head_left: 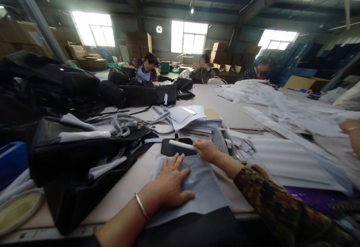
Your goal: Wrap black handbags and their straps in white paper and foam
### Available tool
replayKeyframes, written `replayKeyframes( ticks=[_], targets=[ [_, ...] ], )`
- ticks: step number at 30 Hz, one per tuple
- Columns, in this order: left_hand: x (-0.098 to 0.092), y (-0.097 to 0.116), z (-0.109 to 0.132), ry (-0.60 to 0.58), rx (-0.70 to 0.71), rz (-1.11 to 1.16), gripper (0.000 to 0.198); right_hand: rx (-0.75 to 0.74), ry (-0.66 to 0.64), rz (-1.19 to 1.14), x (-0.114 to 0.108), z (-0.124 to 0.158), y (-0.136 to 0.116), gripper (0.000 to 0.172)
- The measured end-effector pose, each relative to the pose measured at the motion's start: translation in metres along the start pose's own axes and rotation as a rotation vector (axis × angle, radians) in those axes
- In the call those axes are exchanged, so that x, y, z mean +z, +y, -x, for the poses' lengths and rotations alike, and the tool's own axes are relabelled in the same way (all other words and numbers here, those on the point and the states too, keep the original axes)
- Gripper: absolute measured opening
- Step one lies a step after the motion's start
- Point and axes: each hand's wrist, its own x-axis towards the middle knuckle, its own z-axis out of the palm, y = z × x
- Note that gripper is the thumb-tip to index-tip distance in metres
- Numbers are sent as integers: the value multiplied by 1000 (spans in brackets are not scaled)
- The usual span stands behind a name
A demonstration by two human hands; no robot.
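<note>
My left hand (170,181) lies flat, fingers spread, on a thin translucent white sheet of paper (208,189). The sheet covers part of a black piece with a rounded edge (165,148), which looks like a bag flap with a small metal fitting at its top. In my right hand (206,150) is one end of a narrow white paper roll (181,144), pinched between the fingers and lying across the black flap. Below the sheet's near edge is a black surface (197,226); whether it belongs to the same bag I cannot tell.
Black handbags (62,145) are heaped on the left. Stacked papers (188,116) lie ahead, beside a grey box (223,142). White sheets (292,157) spread over the right side of the table. Several people sit beyond; another person's hand (351,125) shows at the right edge.
</note>
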Motion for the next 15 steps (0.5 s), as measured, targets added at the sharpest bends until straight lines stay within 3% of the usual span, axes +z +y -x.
replayKeyframes(
  ticks=[3,5,9,15],
  targets=[
    [-2,1,1,27,4,-8,83,13,53,-6,-16,-6,-12,28],
    [-5,3,3,72,7,-20,81,-22,28,-27,-14,-7,-25,26],
    [-11,9,6,139,36,-47,73,-98,-86,-62,12,-1,-42,16],
    [-7,7,7,120,26,-40,77,-165,-110,-13,36,1,-31,22]
  ],
)
